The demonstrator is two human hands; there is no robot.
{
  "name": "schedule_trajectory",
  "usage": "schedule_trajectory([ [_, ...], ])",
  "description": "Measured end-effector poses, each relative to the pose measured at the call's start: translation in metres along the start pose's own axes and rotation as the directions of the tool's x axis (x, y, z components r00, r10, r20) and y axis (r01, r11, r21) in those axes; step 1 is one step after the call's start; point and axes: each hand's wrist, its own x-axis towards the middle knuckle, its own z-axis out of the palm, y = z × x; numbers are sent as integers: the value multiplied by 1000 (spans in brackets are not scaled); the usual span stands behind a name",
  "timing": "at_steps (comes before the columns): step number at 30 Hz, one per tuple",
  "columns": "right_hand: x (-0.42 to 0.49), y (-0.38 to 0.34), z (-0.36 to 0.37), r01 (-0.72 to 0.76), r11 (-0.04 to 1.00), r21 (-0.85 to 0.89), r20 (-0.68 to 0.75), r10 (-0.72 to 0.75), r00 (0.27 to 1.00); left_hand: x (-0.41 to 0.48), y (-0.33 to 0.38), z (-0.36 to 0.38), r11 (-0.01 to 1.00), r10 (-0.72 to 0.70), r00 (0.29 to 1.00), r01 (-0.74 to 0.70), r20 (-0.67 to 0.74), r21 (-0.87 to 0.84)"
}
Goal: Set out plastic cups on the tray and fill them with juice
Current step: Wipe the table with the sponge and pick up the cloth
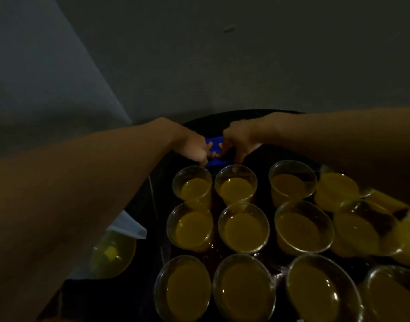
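Observation:
Several clear plastic cups [243, 228] filled with orange juice stand in rows on a dark tray [162, 228]. Beyond the far row, my left hand [194, 147] and my right hand [239, 140] meet over a small blue object [214, 159]. Fingers of both hands curl onto it and pinch it from either side. What the blue object is cannot be made out in the dim light. A clear jug [113, 249] with yellow juice in it stands left of the tray, partly hidden under my left forearm.
The scene is very dark. A grey wall [199, 66] rises close behind the round dark table [204, 119]. Cups at the right edge [338, 191] are blurred and partly covered by my right forearm.

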Motion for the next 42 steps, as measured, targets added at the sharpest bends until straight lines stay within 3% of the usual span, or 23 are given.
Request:
schedule_trajectory([
  [3, 7, -5, 0, 29, 996, -82, -91, -37, 995, -2, -2, 1, 998, 31, 999, -31, -9, 53],
  [9, 19, -1, -4, 23, 1000, -6, -190, -24, 982, 2, -10, 4, 992, 121, 991, -119, -62, 33],
  [12, 15, 7, -11, 51, 993, 107, -221, -26, 975, 1, -18, 11, 987, 160, 973, -154, -164, 47],
  [16, -1, 21, -34, 90, 923, 374, -406, 76, 911, -11, -27, 14, 989, 94, 865, -136, -493, -50],
  [19, -17, 22, -51, 122, 873, 472, -479, 137, 867, -39, -29, 1, 971, -18, 794, -130, -608, -199],
  [22, -44, 12, -72, 140, 844, 519, -503, 169, 848, -80, -29, -16, 965, -76, 737, -116, -672, -236],
  [27, -113, -20, -108, 202, 786, 585, -530, 181, 828, -166, -20, -30, 937, -108, 702, -165, -704, -308],
  [31, -181, -57, -135, 213, 791, 574, -498, 130, 858, -244, 2, -14, 918, -104, 700, -207, -706, -340],
  [37, -265, -132, -139, 218, 754, 619, -386, 50, 921, -345, 35, 48, 801, -148, 715, -319, -683, -507],
  [42, -298, -199, -114, 282, 755, 592, -423, -6, 906, -400, 50, 117, 712, -154, 714, -399, -683, -577],
])
